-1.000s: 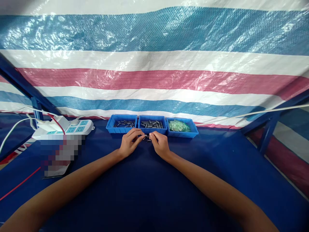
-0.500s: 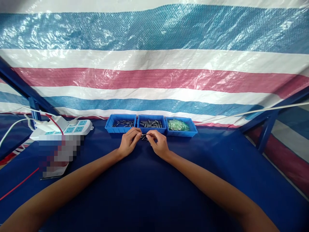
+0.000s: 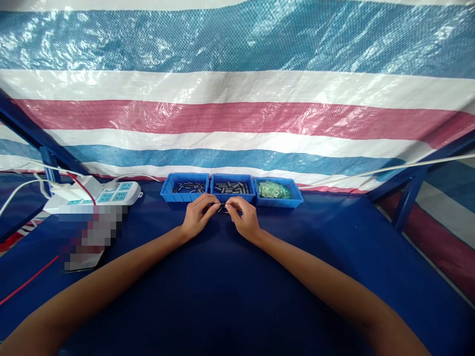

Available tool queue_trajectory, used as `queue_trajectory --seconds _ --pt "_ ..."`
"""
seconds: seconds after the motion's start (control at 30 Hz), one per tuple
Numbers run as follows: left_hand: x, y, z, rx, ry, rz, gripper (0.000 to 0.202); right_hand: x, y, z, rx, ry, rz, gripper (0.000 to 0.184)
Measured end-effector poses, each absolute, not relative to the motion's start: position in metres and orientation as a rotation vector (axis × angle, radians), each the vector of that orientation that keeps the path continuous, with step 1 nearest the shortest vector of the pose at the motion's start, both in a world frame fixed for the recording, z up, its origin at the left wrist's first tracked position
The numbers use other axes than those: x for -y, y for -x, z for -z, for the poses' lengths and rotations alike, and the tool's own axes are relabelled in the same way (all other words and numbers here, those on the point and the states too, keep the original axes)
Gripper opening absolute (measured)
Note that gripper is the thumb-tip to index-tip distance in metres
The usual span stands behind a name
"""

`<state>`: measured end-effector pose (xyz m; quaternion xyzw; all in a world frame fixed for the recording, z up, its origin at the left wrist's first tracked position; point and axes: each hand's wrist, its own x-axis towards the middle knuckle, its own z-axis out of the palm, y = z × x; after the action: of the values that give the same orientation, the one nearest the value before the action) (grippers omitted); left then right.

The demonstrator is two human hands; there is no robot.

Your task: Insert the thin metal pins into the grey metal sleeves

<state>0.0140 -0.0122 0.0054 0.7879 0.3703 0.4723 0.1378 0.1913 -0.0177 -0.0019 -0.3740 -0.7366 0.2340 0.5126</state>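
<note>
My left hand (image 3: pixel 201 215) is closed in a pinch just in front of the bins. Facing it, my right hand (image 3: pixel 243 216) is also pinched. A thin, dark rod-like piece (image 3: pixel 223 203) spans the small gap between the two sets of fingertips, its ends hidden by them. Below it, several small thin metal pieces (image 3: pixel 221 211) lie on the blue table, partly covered by the fingers. Behind the hands stand a blue bin (image 3: pixel 183 198) of thin metal pieces, another blue bin (image 3: pixel 233 197) of short grey cylinders, and a third bin (image 3: pixel 278 202) of clear greenish pieces.
A white power strip (image 3: pixel 128 194) with plugs and cables sits at the left, with a partly pixelated flat object (image 3: pixel 85 262) in front. A red cable (image 3: pixel 29 282) crosses the left side. Striped sheeting (image 3: pixel 237 118) hangs behind, between blue frame bars (image 3: pixel 411 198).
My fingertips have drawn slightly apart, showing more of the thin piece between them. The whole view has shifted a little; the bins stand as before.
</note>
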Motion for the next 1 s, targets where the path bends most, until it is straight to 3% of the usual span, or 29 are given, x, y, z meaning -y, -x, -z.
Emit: queue_trajectory --seconds 0.63,0.87,1.0 --pt "0.013 -0.012 -0.002 -1.007 -2.286 -1.510 0.009 0.018 -0.190 -0.002 1.772 0.899 -0.526 0.018" --pt "0.015 -0.012 0.006 -1.016 -2.095 -1.516 0.012 0.015 -0.189 0.001 1.829 0.981 -0.431 0.035" --pt "0.016 -0.012 0.010 -1.037 -1.985 -1.490 0.013 0.015 -0.190 -0.001 1.788 0.998 -0.424 0.032"
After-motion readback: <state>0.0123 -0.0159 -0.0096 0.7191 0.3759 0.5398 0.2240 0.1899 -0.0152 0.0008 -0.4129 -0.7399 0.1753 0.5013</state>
